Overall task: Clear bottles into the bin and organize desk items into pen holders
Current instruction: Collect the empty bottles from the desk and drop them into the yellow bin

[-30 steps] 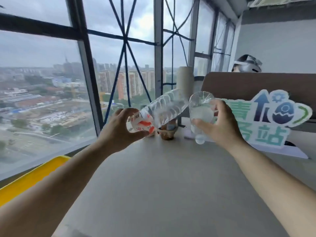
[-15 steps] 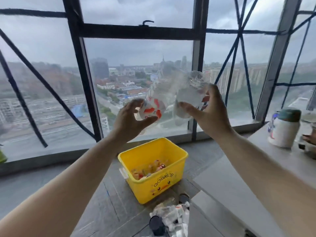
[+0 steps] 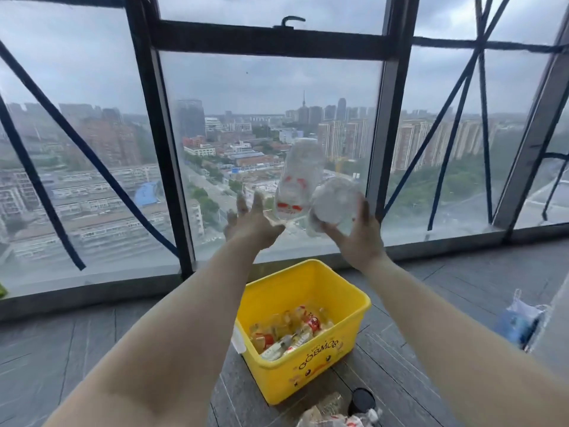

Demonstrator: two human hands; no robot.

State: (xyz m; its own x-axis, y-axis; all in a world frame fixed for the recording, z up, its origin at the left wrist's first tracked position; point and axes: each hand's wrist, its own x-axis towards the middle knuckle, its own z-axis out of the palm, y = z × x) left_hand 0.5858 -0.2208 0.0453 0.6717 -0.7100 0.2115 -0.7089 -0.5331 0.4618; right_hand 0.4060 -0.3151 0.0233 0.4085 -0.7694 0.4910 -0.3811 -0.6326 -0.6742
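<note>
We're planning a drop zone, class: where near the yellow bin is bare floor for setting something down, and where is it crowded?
Bare grey floor lies left of the yellow bin, up to the window sill, and between bin and plastic bag. Crowded: the bottle pile in front of the bin, and its near half, full of bottles.

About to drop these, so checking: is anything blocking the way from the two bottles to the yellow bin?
Nothing visible. The yellow bin sits open-topped below the red-labelled bottle and the clear bottle; it holds only other bottles, well under its rim.
</note>
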